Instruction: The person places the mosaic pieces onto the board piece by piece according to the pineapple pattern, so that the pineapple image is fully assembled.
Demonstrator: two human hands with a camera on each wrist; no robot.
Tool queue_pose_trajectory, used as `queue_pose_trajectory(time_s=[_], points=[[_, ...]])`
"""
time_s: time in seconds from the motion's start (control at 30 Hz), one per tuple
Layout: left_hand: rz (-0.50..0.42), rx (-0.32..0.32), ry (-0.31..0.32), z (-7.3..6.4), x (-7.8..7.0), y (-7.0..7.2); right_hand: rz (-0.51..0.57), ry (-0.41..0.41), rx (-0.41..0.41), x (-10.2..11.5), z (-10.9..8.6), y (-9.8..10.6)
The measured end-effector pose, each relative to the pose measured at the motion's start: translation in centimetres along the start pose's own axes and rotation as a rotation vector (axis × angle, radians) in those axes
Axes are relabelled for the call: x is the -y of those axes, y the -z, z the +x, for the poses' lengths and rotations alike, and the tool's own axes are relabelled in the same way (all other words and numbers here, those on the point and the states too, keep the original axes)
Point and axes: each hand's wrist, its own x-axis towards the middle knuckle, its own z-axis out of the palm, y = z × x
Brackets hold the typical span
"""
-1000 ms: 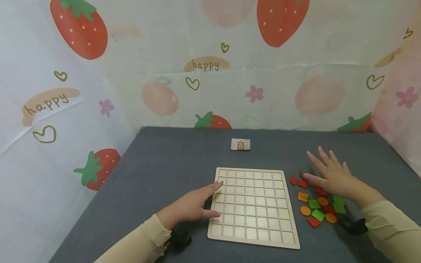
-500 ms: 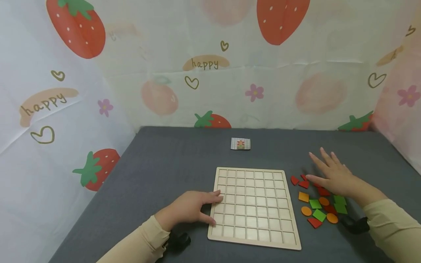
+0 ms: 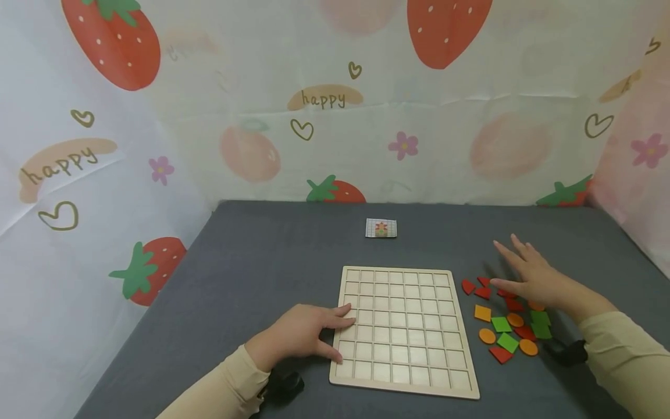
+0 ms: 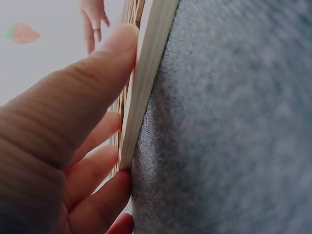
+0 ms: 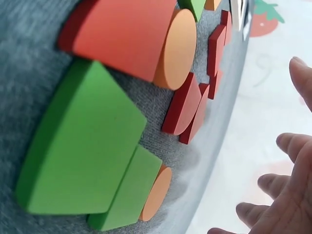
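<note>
A square wooden board (image 3: 402, 326) with a raised grid lies flat on the dark grey table. My left hand (image 3: 298, 331) rests on its left edge, thumb and fingers spread apart. The left wrist view shows that thumb (image 4: 97, 73) against the rim of the board (image 4: 144, 87), with the other fingertips along the same edge. To the right of the board are loose red, green and orange flat pieces. My right hand (image 3: 541, 282) hovers over their far side, fingers extended and holding nothing. Among them are a green square (image 3: 507, 343) and an orange disc (image 3: 487, 336).
Behind the board lies a small card (image 3: 381, 227) printed with a grid and a coloured figure. A cloth backdrop (image 3: 445, 145) with strawberries and hearts rises at the table's far edge and on both sides. In the right wrist view, some green pieces (image 5: 83, 146) overlap.
My left hand has come down slightly, its fingers settling onto the board's left edge. The right hand has shifted slightly to the right above the pieces. The head view has tilted a little.
</note>
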Motion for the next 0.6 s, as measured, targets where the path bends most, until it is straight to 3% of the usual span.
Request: queue_pose_trajectory(time_s=[0.3,0.6], points=[[-0.094,0.043,-0.023,-0.02,0.21,-0.02,0.047,-0.002,0.015,-0.16,0.17,0.54],[-0.015,0.026,-0.033,0.02,-0.04,0.22,0.023,-0.004,0.01,-0.41,0.26,0.65]])
